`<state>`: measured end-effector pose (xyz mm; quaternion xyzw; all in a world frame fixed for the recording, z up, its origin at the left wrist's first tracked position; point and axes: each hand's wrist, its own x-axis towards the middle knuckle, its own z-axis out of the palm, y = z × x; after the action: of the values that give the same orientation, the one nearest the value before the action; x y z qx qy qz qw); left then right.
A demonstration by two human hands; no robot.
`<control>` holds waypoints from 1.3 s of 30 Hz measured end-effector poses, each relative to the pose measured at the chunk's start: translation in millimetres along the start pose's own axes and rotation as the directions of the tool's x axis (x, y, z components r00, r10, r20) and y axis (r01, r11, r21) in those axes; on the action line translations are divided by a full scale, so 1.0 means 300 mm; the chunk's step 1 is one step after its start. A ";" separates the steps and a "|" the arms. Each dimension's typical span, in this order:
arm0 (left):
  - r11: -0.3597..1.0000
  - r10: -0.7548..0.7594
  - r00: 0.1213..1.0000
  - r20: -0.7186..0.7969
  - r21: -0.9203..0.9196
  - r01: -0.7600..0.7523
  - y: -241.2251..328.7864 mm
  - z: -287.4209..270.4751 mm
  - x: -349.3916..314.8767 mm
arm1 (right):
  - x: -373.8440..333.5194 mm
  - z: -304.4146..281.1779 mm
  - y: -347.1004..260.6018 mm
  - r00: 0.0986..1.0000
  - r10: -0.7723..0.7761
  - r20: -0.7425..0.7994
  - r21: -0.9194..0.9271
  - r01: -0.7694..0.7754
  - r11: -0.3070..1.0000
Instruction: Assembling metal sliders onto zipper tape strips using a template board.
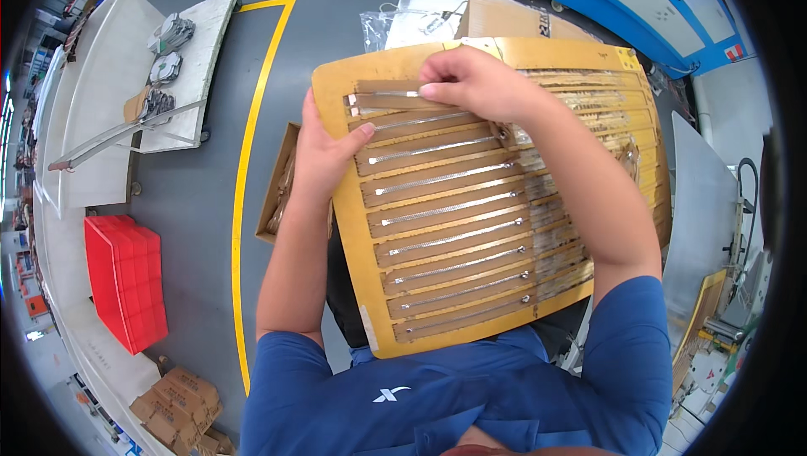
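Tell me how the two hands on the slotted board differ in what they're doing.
The left hand grips the board by its left edge, thumb on the face; the right hand reaches over the top rows. The left hand holds only the board; the right hand's fingers pinch a metal strip in the top slot. Both are bare and touch the board.

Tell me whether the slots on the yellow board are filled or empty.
Mostly filled: the yellow board carries a thin metal strip in each visible slot. The right hand pinches the top strip; the left hand holds the board's edge.
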<state>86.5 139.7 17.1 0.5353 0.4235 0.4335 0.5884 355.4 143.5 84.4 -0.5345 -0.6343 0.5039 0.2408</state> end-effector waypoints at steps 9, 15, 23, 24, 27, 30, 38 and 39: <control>0.996 -0.074 0.995 -0.071 0.045 0.078 0.015 -0.023 0.032 | 0.134 0.045 -0.023 1.000 -0.022 0.000 -0.420 0.020 0.907; 0.983 -0.183 0.973 -0.138 -0.036 0.180 0.035 -0.039 0.130 | 0.136 0.043 -0.029 0.999 0.023 -0.024 -0.497 -0.032 0.867; 0.989 -0.087 0.991 -0.098 0.111 0.098 0.008 -0.017 0.133 | 0.051 -0.007 -0.026 0.985 0.134 -0.112 -0.497 -0.172 0.851; 0.986 -0.084 0.991 -0.103 0.137 0.098 0.009 -0.022 0.131 | 0.016 -0.037 0.000 0.982 0.130 -0.136 -0.500 -0.181 0.847; 0.960 -0.113 0.988 -0.106 0.245 0.136 0.011 -0.025 0.134 | -0.162 -0.184 0.094 0.920 0.228 -0.318 -0.422 -0.353 0.835; 0.964 -0.070 0.992 -0.104 0.249 0.094 0.001 -0.007 0.136 | -0.370 -0.318 0.133 0.862 0.247 -0.442 -0.453 -0.452 0.768; 0.996 -0.031 0.995 -0.093 0.083 0.039 -0.012 -0.022 0.118 | -0.294 -0.165 0.139 0.917 -0.185 -0.355 -0.533 -0.036 0.845; 0.994 -0.061 0.990 -0.128 0.082 0.072 -0.004 -0.023 0.115 | -0.242 -0.125 0.133 0.928 -0.202 -0.313 -0.495 0.022 0.869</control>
<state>89.0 174.8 14.1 0.5174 0.4956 0.4277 0.5511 427.0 87.8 79.8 -0.6211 -0.7161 0.2100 0.2396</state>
